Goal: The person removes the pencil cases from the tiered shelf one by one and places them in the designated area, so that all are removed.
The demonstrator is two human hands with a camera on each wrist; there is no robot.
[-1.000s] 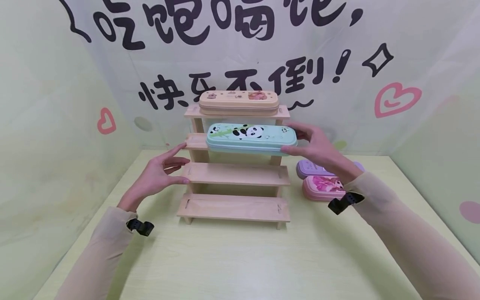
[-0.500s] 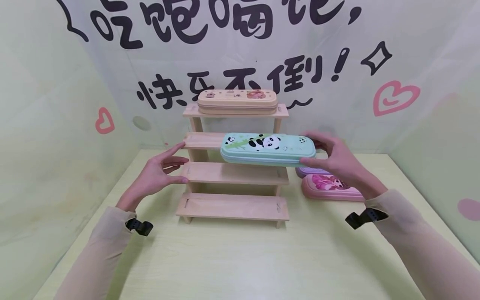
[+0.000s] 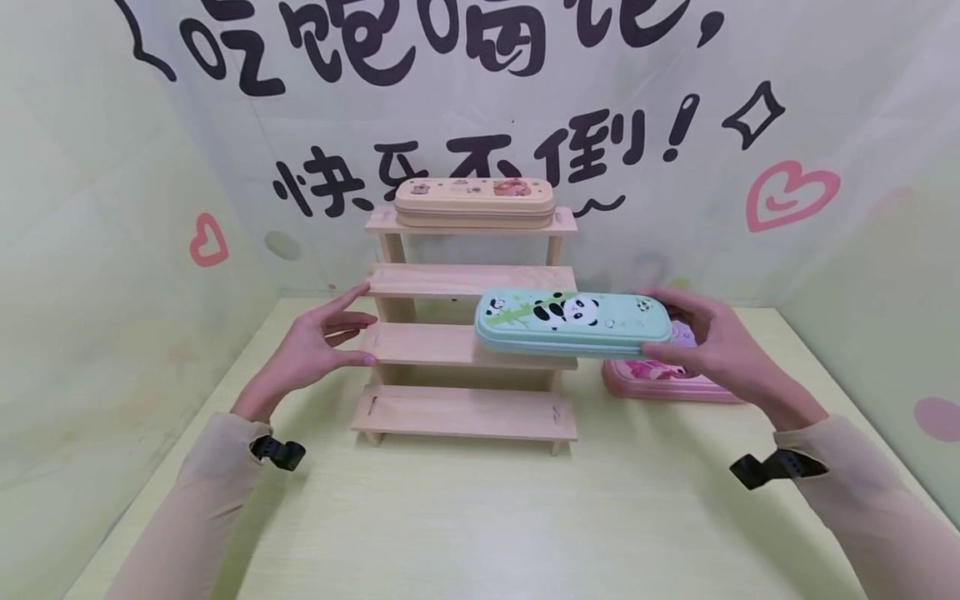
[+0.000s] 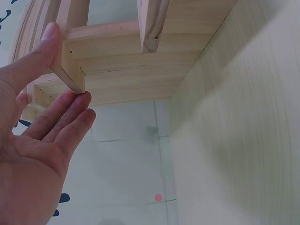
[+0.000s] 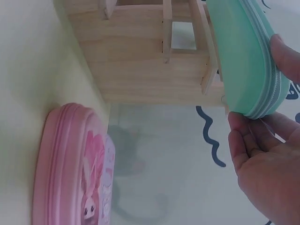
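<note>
My right hand (image 3: 720, 342) grips the right end of a mint-green zip pencil case (image 3: 573, 322) with a panda print. Thumb and fingers pinch its zipped side in the right wrist view, and the case (image 5: 246, 56) hangs in front of the middle tiers. A four-tier wooden display rack (image 3: 465, 412) stands on the table. At its left side, my left hand (image 3: 311, 350) holds the end of a tier board between thumb and fingers, clearly shown on the rack (image 4: 70, 70) in the left wrist view. A cream pencil case (image 3: 475, 202) lies on the top tier.
A pink pencil case (image 3: 652, 383) lies on the table (image 3: 465, 525) to the right of the rack. Behind it sits a purple case (image 3: 683, 333), partly hidden by my right hand. A printed backdrop (image 3: 660, 75) closes off the back.
The right hand has carried the mint pencil case rightward, down and nearer, away from the second tier from the top. The left hand stays on the rack.
</note>
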